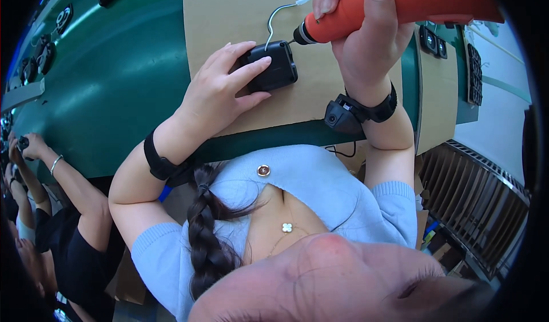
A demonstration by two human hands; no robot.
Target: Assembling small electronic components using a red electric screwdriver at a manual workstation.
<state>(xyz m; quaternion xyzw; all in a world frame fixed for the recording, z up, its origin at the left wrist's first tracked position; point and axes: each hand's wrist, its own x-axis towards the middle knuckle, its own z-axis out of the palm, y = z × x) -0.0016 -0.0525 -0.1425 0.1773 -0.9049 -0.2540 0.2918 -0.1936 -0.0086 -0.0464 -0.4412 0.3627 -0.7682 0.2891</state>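
My left hand is closed around the left side of a small black plastic case, pressing it onto a tan board. From the case's upper edge runs a thin pale cable ending in a white connector. A red electric screwdriver lies in the grip of my right hand, nearly level and pointing left. Its bit reaches the case's upper right corner, where a screw hole shows; whether a screw sits there is too small to tell.
A green tabletop lies under the board. Farther right, a second tan board bears small black parts, beside a black tray. Black devices stand at far left, near another person's hand. A slatted rack stands at lower right.
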